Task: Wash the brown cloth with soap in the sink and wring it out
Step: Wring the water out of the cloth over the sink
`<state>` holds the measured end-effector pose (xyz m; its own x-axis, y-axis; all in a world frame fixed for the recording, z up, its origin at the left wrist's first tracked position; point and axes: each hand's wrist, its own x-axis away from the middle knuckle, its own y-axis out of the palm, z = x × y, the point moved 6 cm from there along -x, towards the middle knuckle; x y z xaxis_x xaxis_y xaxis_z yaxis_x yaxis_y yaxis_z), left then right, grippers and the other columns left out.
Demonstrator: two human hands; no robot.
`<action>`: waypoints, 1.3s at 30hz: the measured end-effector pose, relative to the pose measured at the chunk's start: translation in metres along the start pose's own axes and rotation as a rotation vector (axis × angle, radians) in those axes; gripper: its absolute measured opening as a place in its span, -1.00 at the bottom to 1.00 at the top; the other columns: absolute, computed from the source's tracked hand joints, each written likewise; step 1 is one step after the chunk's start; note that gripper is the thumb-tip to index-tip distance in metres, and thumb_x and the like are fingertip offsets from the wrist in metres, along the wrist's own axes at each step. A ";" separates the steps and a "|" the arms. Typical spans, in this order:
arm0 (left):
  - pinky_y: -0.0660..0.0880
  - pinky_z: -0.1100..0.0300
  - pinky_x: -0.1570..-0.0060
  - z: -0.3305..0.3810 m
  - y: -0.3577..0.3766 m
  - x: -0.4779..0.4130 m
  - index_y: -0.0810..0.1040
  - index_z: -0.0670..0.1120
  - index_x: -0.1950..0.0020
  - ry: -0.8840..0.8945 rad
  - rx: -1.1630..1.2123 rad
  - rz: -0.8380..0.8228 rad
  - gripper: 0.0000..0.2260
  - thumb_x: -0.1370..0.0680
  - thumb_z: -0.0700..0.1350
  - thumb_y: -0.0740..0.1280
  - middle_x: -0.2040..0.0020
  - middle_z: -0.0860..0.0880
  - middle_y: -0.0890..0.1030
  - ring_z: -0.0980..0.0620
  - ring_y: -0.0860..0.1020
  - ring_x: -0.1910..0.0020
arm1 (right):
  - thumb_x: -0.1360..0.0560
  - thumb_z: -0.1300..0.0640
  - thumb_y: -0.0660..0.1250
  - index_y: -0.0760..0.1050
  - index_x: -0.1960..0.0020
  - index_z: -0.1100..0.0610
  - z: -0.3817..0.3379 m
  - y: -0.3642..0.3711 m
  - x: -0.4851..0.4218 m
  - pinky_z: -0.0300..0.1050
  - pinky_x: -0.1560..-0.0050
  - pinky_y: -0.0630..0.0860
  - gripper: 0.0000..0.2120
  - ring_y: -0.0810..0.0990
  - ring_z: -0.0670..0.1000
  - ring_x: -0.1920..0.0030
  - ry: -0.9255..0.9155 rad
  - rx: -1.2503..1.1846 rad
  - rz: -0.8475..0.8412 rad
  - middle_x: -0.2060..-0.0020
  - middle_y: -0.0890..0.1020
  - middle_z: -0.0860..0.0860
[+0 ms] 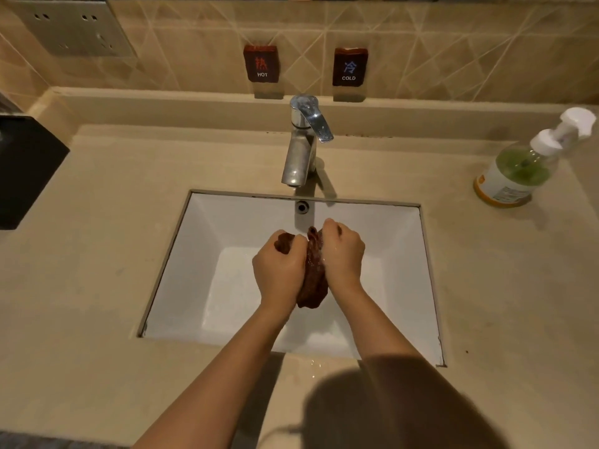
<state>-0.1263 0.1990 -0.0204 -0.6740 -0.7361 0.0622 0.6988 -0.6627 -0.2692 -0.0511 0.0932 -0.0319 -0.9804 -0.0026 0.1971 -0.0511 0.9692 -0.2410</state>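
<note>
As both hands (311,264) grip cloth (312,280).

Dark red-brown rectangular wall plaque (261,63), 11 o'clock of the chrome faucet (303,140): red character, "HOT". Matching plaque (350,67), 1 o'clock: blue character, "COLD".

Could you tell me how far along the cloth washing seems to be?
Done: the brown cloth looks wet. In hand: left hand and right hand bunch it over the sink, scrubbing or wringing. No water visibly runs from the faucet; soap bottle stands aside. Left: final wringing.
</note>
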 end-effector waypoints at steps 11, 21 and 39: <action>0.44 0.49 0.09 -0.009 0.002 0.010 0.47 0.23 -0.05 0.157 0.022 -0.312 -0.84 -0.48 0.11 0.26 0.02 0.22 0.57 0.37 0.53 0.03 | -0.48 0.18 0.13 0.23 0.52 0.13 0.025 -0.001 0.007 -0.06 0.33 0.25 -0.61 0.31 0.01 0.44 0.395 -0.089 0.056 0.52 0.33 0.02; 0.53 0.32 0.31 0.002 -0.007 0.010 0.48 0.09 -0.11 0.040 0.248 -0.300 -0.63 -0.34 0.03 0.43 -0.06 0.02 0.56 0.04 0.59 -0.02 | -0.53 -0.18 0.12 0.56 -0.01 0.07 -0.012 0.004 0.010 -0.03 0.04 0.57 -0.61 0.61 0.06 0.04 0.410 -0.227 -0.286 0.05 0.65 0.08; 0.36 0.30 0.61 0.008 -0.014 0.016 0.55 -0.11 0.26 -0.266 0.242 -0.022 -0.65 -0.56 0.12 0.22 0.43 -0.06 0.53 0.04 0.49 0.48 | -0.51 -0.14 0.16 0.61 -0.01 0.11 -0.059 -0.012 0.045 -0.35 0.23 0.47 -0.61 0.59 -0.04 0.21 -0.744 0.307 -0.191 0.18 0.65 0.02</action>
<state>-0.1451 0.1954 -0.0082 -0.6258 -0.7103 0.3221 0.7429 -0.6687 -0.0312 -0.0830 0.0960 0.0359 -0.8138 -0.4271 -0.3940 -0.1731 0.8255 -0.5373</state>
